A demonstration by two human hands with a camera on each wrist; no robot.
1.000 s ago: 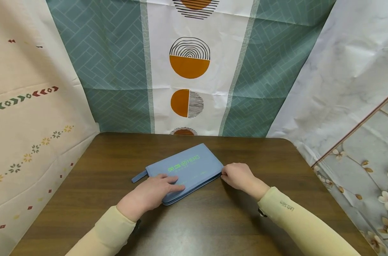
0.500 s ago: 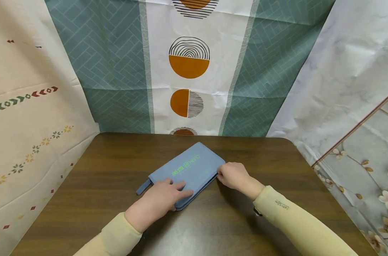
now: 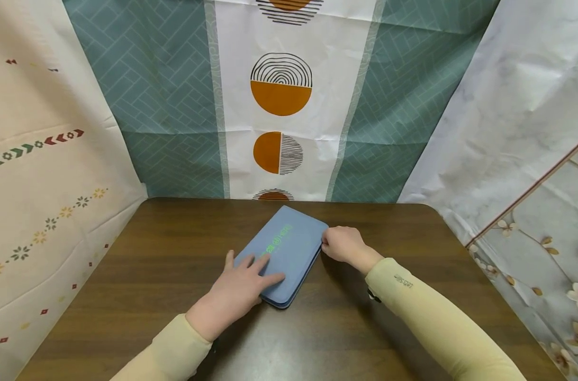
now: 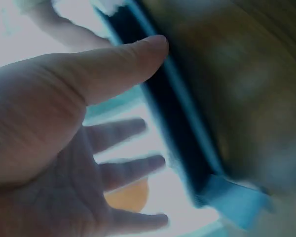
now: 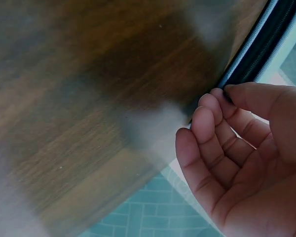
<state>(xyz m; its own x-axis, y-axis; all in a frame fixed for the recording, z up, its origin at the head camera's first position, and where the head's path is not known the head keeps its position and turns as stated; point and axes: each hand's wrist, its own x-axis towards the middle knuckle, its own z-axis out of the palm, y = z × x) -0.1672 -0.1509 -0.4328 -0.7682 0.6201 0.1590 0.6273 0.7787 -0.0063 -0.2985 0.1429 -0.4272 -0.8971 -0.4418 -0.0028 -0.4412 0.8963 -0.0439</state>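
Note:
A flat blue zippered pouch (image 3: 300,254) with green lettering lies slantwise on the wooden table. My left hand (image 3: 236,288) rests on its near left part with fingers spread, covering some of the lettering. In the left wrist view the thumb (image 4: 123,69) lies across the dark zipper side, and a blue wrist strap (image 4: 237,197) hangs at the pouch's end. At the pouch's right corner is my right hand (image 3: 345,244), fingers curled. The right wrist view shows thumb and forefinger pinching a small dark zipper pull, mostly hidden, at the end of the zipper (image 5: 259,49).
The brown table (image 3: 365,328) reaches back to a teal and white patterned cloth (image 3: 174,106). A cream cloth (image 3: 41,211) hangs at the left and a marbled, flowered one (image 3: 498,132) at the right.
The pouch has turned counterclockwise and its far end has shifted left. My left hand's fingers have spread wider over it. My right hand has stayed at the corner, moving slightly left and away.

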